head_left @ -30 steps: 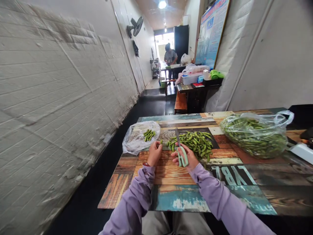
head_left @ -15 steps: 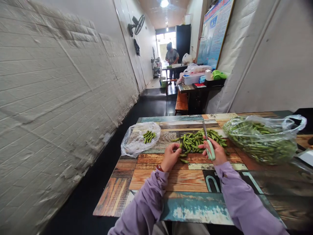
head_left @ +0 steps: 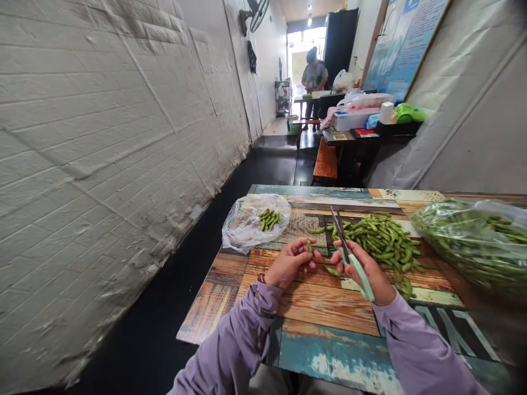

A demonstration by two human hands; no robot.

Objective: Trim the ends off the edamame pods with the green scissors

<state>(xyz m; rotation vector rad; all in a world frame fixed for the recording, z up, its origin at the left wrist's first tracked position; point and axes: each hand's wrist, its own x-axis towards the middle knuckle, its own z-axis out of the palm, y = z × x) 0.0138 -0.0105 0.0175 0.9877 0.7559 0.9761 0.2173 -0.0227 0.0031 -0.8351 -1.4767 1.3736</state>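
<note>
Between thumb and fingers of my left hand (head_left: 290, 261) is a green edamame pod (head_left: 309, 246), held upright above the table. My right hand (head_left: 366, 269) is closed around scissors (head_left: 357, 267) with pale green handles; their blades point up and away, slightly parted. Just beyond my right hand spreads a heap of edamame pods (head_left: 382, 237) on the wooden table. A few loose pods lie near my hands. To the left, a clear plastic bag (head_left: 241, 222) lies spread flat with a small pile of pods (head_left: 270, 219) on it.
A large clear bag full of pods (head_left: 465, 241) stands at the right of the patchwork table (head_left: 329, 302). Beyond are a wooden bench (head_left: 325, 160) and another table loaded with bags and boxes. A person (head_left: 314, 77) stands farther back. A white brick-patterned wall (head_left: 102, 164) runs along the left.
My left hand has lifted a pod from the table edge of the heap. The scissors have tilted left, nearer to my left hand, with blades now apart. The whole view has shifted.
</note>
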